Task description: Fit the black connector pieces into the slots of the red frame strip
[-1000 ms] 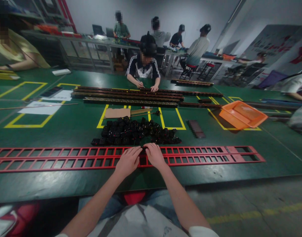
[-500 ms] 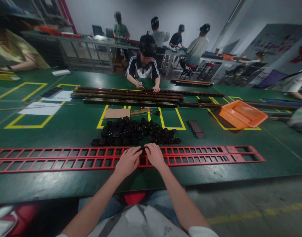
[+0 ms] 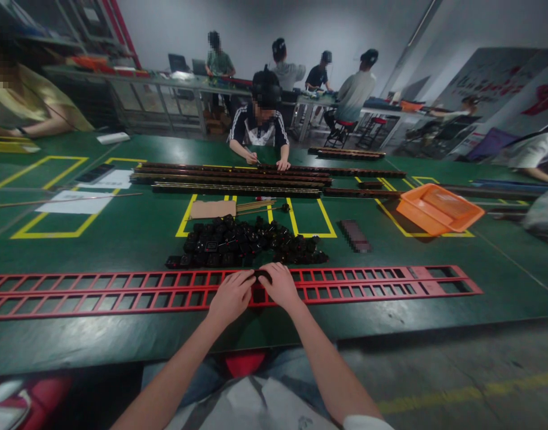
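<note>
Two long red slotted metal strips (image 3: 354,282) lie side by side across the green table, near its front edge. My left hand (image 3: 231,295) and my right hand (image 3: 280,285) rest on the strips at the middle, fingertips meeting over a small black part (image 3: 261,275) seated in a slot. The fingers of both hands are curled down onto that part. Just beyond the strips lies a heap of several black socket parts (image 3: 249,240).
An orange tray (image 3: 439,208) sits at the right. Long dark strips (image 3: 238,176) lie across the table's middle, where a person opposite works on them. A cardboard piece (image 3: 213,208), papers (image 3: 72,202) and yellow floor-tape boxes mark the table. Other people sit at benches behind.
The view has tilted slightly. Both hands stay at the same slot, the fingers pressed a little closer over the black part.
</note>
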The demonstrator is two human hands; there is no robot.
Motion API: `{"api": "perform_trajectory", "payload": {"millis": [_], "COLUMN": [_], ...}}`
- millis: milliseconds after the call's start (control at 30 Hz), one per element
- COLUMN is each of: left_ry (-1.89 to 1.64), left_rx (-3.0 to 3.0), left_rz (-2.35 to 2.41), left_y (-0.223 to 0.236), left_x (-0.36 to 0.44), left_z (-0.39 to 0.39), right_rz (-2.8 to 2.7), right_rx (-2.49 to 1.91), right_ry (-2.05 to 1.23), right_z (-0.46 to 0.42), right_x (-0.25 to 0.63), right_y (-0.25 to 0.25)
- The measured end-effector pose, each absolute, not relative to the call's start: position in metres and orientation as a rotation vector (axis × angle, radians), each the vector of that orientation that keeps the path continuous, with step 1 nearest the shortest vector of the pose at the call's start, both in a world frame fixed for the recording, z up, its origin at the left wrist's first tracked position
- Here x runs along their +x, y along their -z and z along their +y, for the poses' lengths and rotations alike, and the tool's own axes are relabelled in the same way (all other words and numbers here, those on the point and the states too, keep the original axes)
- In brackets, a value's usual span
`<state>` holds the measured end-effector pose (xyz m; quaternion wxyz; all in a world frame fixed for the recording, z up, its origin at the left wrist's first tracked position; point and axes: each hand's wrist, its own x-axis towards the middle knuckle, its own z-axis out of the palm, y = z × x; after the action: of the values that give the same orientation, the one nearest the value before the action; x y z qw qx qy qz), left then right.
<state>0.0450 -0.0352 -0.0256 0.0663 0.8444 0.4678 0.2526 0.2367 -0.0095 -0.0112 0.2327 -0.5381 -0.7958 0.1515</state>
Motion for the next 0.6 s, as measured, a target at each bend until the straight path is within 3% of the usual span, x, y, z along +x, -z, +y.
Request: {"api": "perform_trajectory", "payload": {"millis": [600], "left_ry": [-0.696], "left_rx": [2.543], "left_rz": [1.426], "left_y": [0.0242], "left_x": [0.0451], "left_z": [-0.0353], "right_rz": [-2.165], "right_rx": [-1.523], "right_ry": [-0.413], "right_z": [-0.0075], "right_x": [0.2333], "right_y": [0.0079]}}
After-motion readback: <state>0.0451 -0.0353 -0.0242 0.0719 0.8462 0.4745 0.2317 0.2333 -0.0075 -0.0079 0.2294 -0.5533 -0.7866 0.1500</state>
